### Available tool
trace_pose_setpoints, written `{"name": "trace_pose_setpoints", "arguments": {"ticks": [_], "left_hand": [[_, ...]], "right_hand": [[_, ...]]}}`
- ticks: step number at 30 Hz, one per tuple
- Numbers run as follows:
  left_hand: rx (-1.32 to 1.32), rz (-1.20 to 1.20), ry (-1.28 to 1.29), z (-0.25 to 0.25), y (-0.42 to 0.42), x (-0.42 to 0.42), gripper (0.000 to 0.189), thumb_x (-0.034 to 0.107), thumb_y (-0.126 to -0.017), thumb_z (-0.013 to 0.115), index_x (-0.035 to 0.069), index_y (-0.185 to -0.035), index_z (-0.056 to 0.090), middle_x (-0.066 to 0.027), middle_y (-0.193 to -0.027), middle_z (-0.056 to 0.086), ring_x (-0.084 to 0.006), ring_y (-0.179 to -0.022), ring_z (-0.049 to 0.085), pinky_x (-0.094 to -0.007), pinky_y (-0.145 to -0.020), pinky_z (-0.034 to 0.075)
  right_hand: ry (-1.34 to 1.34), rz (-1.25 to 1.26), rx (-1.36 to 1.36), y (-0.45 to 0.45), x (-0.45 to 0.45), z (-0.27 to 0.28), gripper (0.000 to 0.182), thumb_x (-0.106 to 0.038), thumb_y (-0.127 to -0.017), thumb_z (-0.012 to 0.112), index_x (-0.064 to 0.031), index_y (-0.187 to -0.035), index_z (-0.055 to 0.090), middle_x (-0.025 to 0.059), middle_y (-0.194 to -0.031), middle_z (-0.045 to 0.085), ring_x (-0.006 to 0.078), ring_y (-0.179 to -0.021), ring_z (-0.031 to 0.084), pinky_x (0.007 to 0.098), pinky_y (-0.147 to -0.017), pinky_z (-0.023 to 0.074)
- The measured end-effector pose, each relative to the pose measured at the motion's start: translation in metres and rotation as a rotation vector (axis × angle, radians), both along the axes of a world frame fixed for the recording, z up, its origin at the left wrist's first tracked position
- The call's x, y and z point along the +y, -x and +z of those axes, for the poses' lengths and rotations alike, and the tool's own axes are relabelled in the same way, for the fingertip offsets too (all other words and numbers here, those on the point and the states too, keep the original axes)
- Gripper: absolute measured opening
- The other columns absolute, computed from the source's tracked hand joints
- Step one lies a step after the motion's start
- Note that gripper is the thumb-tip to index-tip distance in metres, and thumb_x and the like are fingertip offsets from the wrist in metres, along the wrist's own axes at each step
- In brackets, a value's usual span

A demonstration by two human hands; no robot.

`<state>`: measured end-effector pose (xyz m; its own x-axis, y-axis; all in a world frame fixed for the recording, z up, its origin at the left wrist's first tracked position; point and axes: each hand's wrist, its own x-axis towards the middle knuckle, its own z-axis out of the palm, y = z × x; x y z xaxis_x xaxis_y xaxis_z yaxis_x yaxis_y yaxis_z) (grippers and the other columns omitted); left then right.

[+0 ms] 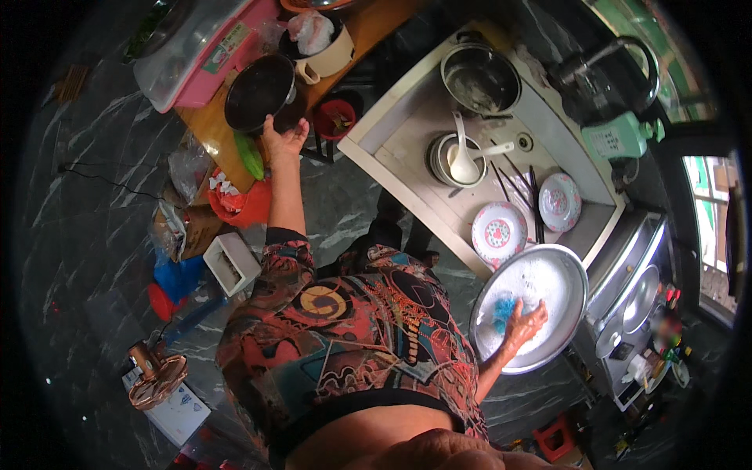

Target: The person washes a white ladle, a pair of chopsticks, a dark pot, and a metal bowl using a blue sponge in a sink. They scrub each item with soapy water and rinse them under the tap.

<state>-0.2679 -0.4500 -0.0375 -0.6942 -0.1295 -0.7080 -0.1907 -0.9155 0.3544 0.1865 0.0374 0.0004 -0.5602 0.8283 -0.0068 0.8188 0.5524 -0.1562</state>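
My left hand (285,139) is at the near rim of a dark round bowl or pan (259,94) on the wooden table. Its fingers are apart and its thumb overlaps the rim. My right hand (529,322) is inside a large metal basin (564,282) with white suds, at the sink's near corner. A blue mesh scrubber (504,311) lies against its thumb side; whether the fingers grip it is unclear. In the sink (399,158) are stacked bowls (437,158) with white spoons (464,167), dark chopsticks (517,176), two floral plates (498,234) and a metal pot (480,79).
A faucet (611,59) and a green pump bottle (615,138) stand beyond the sink, a stove (617,352) to its right. The table holds a beige pot (329,56), a pink bin (235,59) and a green gourd (249,155). Red baskets and boxes sit at left.
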Motion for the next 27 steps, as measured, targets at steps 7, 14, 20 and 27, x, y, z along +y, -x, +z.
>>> {"name": "trace_pose_setpoints", "arguments": {"ticks": [7, 14, 20, 27], "left_hand": [[-0.159, 0.074, -0.111, -0.026, -0.001, -0.022, 0.062, 0.025, -0.085, 0.055, -0.012, -0.127, 0.029, -0.0419, -0.125, 0.025, -0.0520, -0.113, 0.037, -0.0442, -0.079, 0.056], [-0.115, -0.057, -0.127, -0.039, -0.002, -0.028, 0.041, 0.002, -0.081, 0.041, -0.019, -0.114, 0.031, -0.0391, -0.115, 0.038, -0.0546, -0.105, 0.045, -0.0524, -0.078, 0.055], [0.008, -0.052, 0.203, -0.042, -0.033, -0.020, 0.039, -0.003, -0.074, 0.040, -0.016, -0.110, 0.037, -0.0306, -0.102, 0.051, -0.0442, -0.084, 0.060, -0.0592, -0.072, 0.055], [0.067, -0.170, 0.327, -0.030, -0.077, -0.014, 0.032, -0.003, -0.069, 0.046, -0.014, -0.099, 0.044, -0.0265, -0.093, 0.056, -0.0410, -0.071, 0.061, -0.0582, -0.069, 0.056]], "right_hand": [[0.267, -0.038, 0.039, -0.017, 0.084, -0.054, 0.053, -0.031, -0.077, 0.067, 0.0087, -0.110, 0.056, 0.0306, -0.101, 0.057, 0.0435, -0.096, 0.055, 0.0460, -0.085, 0.0429], [0.191, -0.003, 0.032, -0.024, 0.112, -0.092, 0.048, -0.034, -0.077, 0.067, 0.0061, -0.103, 0.060, 0.0267, -0.093, 0.062, 0.0377, -0.086, 0.060, 0.0423, -0.079, 0.0458], [0.264, -0.092, 0.090, -0.029, 0.139, -0.097, 0.050, -0.037, -0.078, 0.065, 0.0042, -0.105, 0.060, 0.0227, -0.088, 0.064, 0.0328, -0.079, 0.062, 0.0402, -0.075, 0.0469], [0.204, -0.066, 0.129, -0.021, 0.144, -0.080, 0.046, -0.030, -0.080, 0.065, 0.0077, -0.106, 0.058, 0.0266, -0.096, 0.061, 0.0375, -0.089, 0.060, 0.0421, -0.079, 0.0466]]}}
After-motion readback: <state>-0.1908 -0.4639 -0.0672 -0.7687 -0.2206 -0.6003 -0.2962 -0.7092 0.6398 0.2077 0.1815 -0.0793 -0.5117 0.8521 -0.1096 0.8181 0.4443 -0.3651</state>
